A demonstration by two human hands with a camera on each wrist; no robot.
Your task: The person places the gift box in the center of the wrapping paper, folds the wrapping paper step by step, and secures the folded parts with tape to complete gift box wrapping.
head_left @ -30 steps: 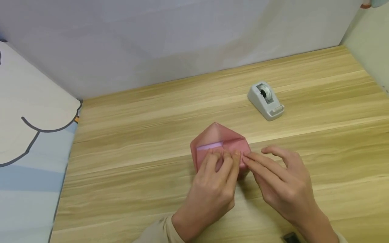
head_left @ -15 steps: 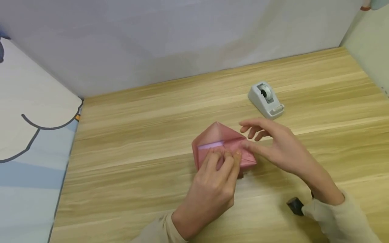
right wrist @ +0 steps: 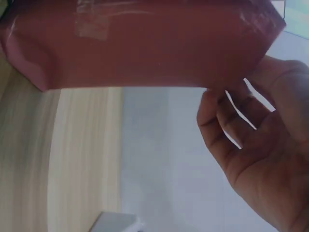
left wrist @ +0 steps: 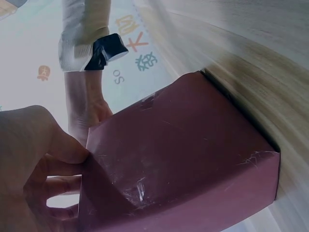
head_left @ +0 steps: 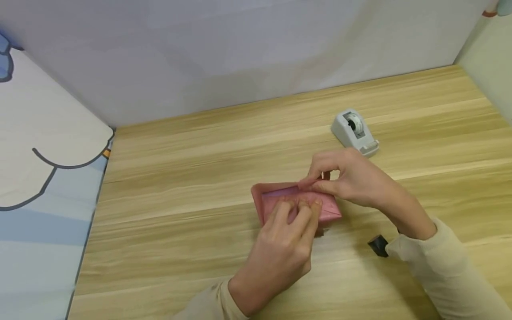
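A box wrapped in pink paper (head_left: pixel 330 208) stands on the table, one end turned up. Its wrapping is folded over the top, where a strip of lilac (head_left: pixel 276 193) shows. My left hand (head_left: pixel 284 242) holds the box from the near side, fingertips pressing the folded paper; in the left wrist view its thumb rests on the side of the wrapped box (left wrist: pixel 178 145). At the far edge my right hand (head_left: pixel 356 178) pinches the paper flap (head_left: pixel 306 183) between thumb and fingers. Clear tape (right wrist: pixel 91 21) shows on the paper in the right wrist view.
A grey tape dispenser (head_left: pixel 355 132) stands behind my right hand on the wooden table (head_left: pixel 180 178). A pale wall (head_left: pixel 240 53) rises at the back. The black wrist camera (head_left: pixel 378 246) sits under my right sleeve.
My right hand has moved from the near right corner to the far edge and grips the peaked flap, which is now folded down toward me. My left hand stays in place.
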